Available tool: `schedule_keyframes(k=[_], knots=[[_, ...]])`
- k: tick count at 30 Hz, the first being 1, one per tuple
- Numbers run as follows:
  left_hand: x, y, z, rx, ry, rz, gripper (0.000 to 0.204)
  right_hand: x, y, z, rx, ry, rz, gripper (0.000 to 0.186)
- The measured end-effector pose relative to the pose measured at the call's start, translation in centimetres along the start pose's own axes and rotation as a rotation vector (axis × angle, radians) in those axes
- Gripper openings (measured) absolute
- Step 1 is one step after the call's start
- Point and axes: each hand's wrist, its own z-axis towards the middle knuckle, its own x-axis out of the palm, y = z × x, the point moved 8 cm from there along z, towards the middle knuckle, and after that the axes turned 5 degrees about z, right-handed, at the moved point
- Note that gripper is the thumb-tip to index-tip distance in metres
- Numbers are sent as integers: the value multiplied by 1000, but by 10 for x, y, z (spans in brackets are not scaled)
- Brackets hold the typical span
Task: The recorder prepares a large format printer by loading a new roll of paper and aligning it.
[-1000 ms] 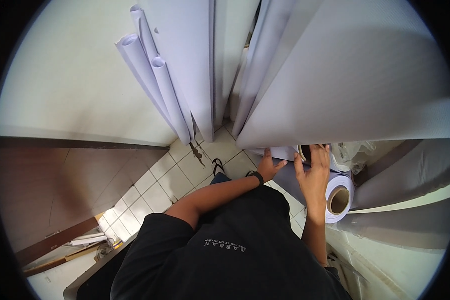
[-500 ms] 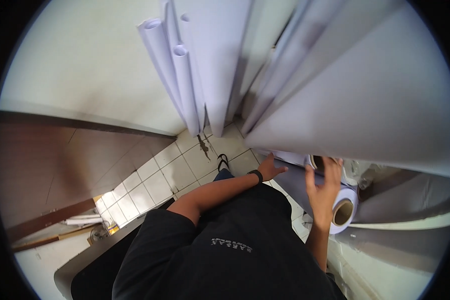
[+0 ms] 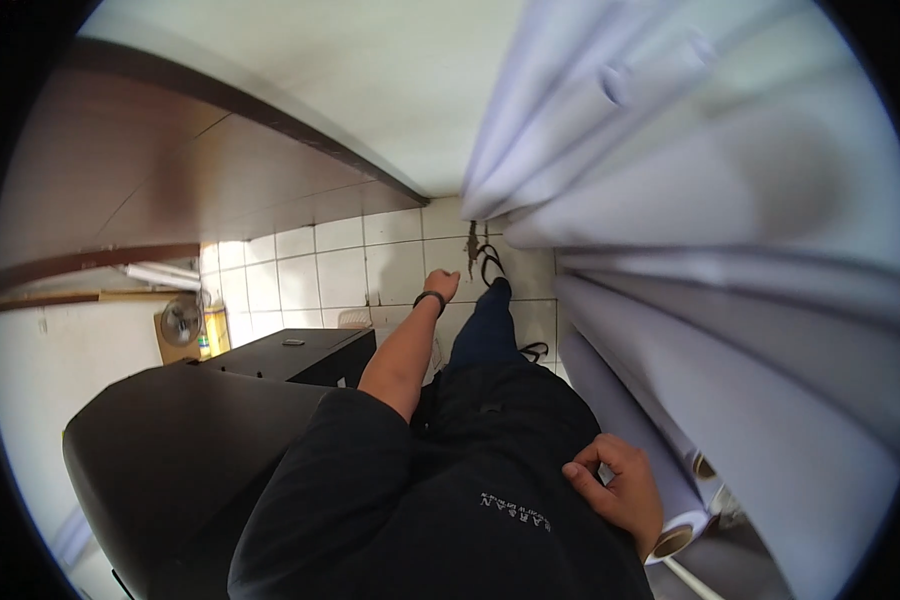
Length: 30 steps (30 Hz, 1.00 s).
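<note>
My left hand, with a dark band on its wrist, hangs over the tiled floor with its fingers curled in and nothing seen in them. At the lower right, my right hand is held beside my dark shirt. Its fingers are loosely bent and apart from the thumb, with nothing held. Nearest to it is a pale lavender roll with a brown cardboard core. Another cored roll lies just beyond. Tall pale rolls stand upright against the wall, their tops blurred.
A brown wooden panel runs along the left wall. Nearer on my left stand a black cabinet and a large dark rounded object. A fan and a yellow container are farther left. White tiles cover the floor.
Both hands have come away from the rolls: the left moved left over the floor, the right drew back to my side. The view has turned left, bringing the black cabinet into sight.
</note>
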Motion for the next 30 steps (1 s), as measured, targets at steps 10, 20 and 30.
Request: schedule_keyframes(k=[10,20,30], knots=[[-22,129,14,-239,249,-20,60,10,52,202,-50,45,-95,15],[-34,198,-25,-573,150,-1,38,120,147,315,-74,685,-321,29],[-135,235,-64,-653,-19,-525,39,272,218,391,-222,1056,-480,31]])
